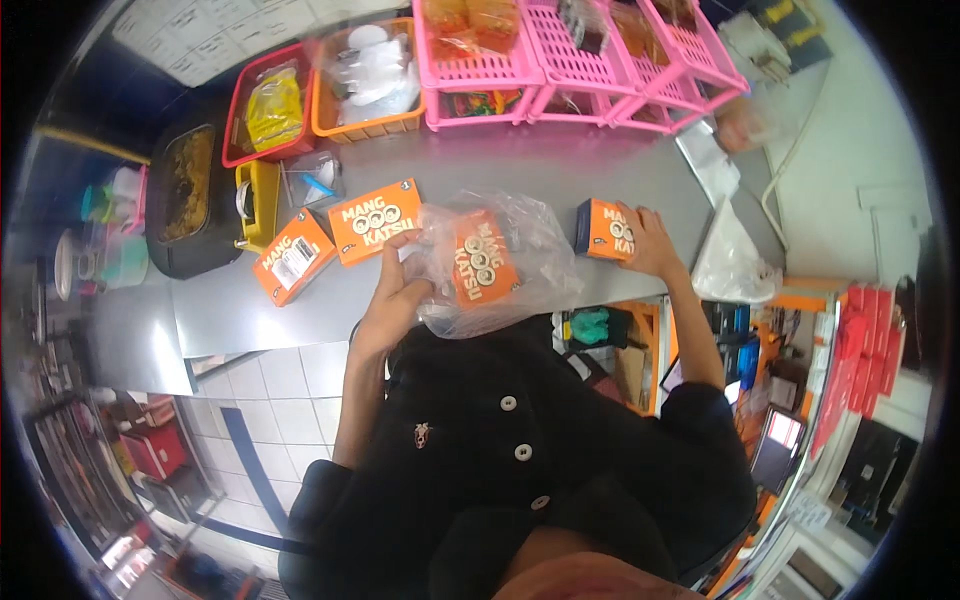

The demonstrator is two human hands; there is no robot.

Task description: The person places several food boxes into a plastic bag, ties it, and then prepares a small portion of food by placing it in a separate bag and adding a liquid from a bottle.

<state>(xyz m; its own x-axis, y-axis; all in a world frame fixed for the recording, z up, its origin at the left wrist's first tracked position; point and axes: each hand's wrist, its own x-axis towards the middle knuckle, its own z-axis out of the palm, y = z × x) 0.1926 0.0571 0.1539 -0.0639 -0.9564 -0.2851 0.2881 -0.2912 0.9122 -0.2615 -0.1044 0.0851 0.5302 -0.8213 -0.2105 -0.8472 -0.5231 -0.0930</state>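
Note:
A clear plastic bag (545, 255) lies on the steel counter with an orange printed box (480, 250) inside it. My left hand (400, 295) has its fingers closed on the bag's left edge. My right hand (645, 240) grips an orange box with dark sides (600, 225) at the counter's right part, apart from the bag. To the left of the bag lie a flat orange box (375, 215) and another orange box (295, 262) with a white label on it.
Along the back stand a red basket (235, 135), an orange basket (365, 128) and pink tiered racks (480, 85) of packets. At left are a black container (160, 215), a yellow dispenser (260, 200); at right, a white bag (730, 255). Shelving (640, 350) is below.

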